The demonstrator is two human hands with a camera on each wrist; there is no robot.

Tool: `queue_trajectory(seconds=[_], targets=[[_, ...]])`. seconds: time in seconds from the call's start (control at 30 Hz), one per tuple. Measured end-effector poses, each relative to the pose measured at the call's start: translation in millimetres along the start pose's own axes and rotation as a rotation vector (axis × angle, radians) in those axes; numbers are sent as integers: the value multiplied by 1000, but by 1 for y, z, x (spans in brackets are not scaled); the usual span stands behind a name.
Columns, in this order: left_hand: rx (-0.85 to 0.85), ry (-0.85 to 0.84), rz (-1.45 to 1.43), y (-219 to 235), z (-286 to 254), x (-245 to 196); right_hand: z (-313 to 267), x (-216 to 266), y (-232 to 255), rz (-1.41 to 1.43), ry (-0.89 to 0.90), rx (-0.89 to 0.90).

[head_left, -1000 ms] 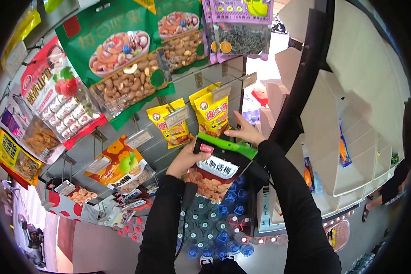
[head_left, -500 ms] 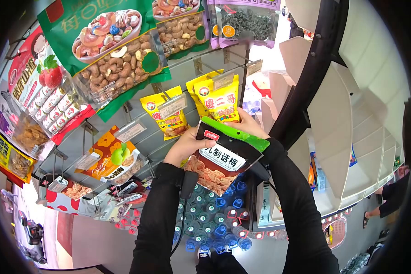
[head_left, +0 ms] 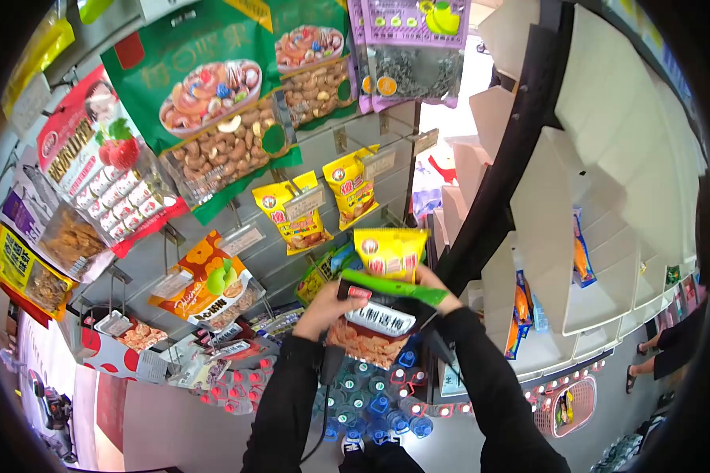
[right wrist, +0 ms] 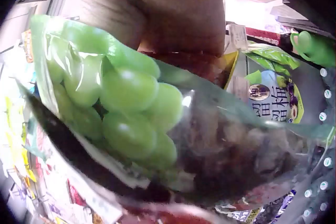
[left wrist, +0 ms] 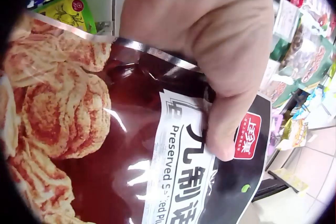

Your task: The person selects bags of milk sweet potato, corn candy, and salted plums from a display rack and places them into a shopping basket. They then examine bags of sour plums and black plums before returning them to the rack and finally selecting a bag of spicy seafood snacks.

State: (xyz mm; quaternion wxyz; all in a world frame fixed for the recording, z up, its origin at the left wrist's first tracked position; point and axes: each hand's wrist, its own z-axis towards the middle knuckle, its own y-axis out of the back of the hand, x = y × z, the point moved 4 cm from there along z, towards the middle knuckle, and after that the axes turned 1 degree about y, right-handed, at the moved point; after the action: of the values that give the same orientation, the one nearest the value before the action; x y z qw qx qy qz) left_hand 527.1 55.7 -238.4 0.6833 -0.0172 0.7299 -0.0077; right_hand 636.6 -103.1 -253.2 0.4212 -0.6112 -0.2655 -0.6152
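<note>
My left hand (head_left: 323, 307) grips a preserved-plum bag (head_left: 375, 319) by its side, the thumb pressed across the dark front in the left wrist view. Behind that bag shows the green top (head_left: 394, 286) of another bag, printed with green grapes (right wrist: 126, 92) in the right wrist view. My right hand (head_left: 434, 289) holds a yellow snack bag (head_left: 390, 252) just above these two; its fingers are mostly hidden behind the bags. Another yellow bag (head_left: 350, 188) hangs from the hook above, with a similar yellow bag (head_left: 292, 217) on the hook to its left.
Large green nut bags (head_left: 213, 110) and a purple bag (head_left: 410, 59) hang higher on the grey rack. Curved white shelves (head_left: 560, 236) flank my right arm. Below stand several bottles (head_left: 355, 398) on the floor, and a pink basket (head_left: 580, 406) is at the lower right.
My right hand has drawn one yellow snack bag off the right hook and brought it down over the bags in my left hand. The left hand and its bags have moved lower.
</note>
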Motion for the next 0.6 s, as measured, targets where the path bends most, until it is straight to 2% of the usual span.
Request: queue_trajectory(seconds=[0.1,0.2,0.27,0.33,0.4,0.5,0.57,0.6], targets=[[-122,-100,-121,-15,-38,-13,-37,15,-28,13,53,-38],[-176,-131,-75,-33,-81,-43,-65,38,-58,1,123,-54],[-126,-252,-159,-39,-99,-47,-84,65,-86,71,74,33],[-93,-231,-268,-46,-120,-63,-97,93,-109,-273,124,81],[-15,-185,-250,-53,-139,-76,-109,119,-132,-375,102,190],[-66,-206,-301,-55,-167,-90,-122,118,-148,-345,57,248],[-84,-195,-303,-60,-186,-104,-132,127,-162,-56,-19,418],[-98,-230,-289,-62,-195,-112,-135,130,-165,-39,-18,398]])
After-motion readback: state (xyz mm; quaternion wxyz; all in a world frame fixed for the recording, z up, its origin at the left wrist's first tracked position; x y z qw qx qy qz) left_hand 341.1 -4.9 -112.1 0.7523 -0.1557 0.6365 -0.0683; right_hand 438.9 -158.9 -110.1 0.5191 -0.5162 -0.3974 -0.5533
